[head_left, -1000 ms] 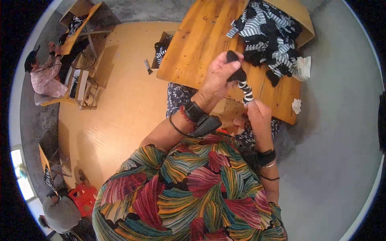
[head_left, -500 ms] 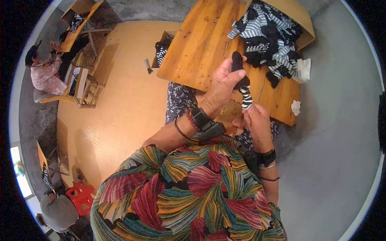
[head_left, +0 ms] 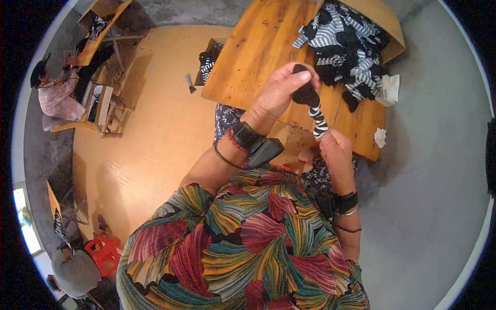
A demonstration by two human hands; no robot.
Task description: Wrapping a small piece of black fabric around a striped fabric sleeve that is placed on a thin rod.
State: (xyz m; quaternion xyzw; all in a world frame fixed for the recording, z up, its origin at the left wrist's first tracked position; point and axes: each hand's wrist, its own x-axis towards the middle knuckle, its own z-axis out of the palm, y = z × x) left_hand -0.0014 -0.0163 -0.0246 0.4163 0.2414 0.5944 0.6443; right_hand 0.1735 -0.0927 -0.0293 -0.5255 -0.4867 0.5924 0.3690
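Now pinching the striped sock (head_left: pixel 307 95) nearer its black tip than a moment ago, with fingers of left hand (head_left: pixel 274 95); pinching striped end with right hand (head_left: pixel 337 153), so keeping it extended near table (head_left: pixel 258 62).

Left hand (head_left: pixel 277 92) and right hand (head_left: pixel 337 149): one pair, bare, both gripping

Left forearm (head_left: pixel 207 164): slanted inward, toward the upper right of the view; thumb laid forward on top, fingers curled, partly hidden. Right forearm (head_left: pixel 348 221): nearly vertical in the view; thumb and forefinger pinched, other fingers folded. Hands apart, left set farther forward.
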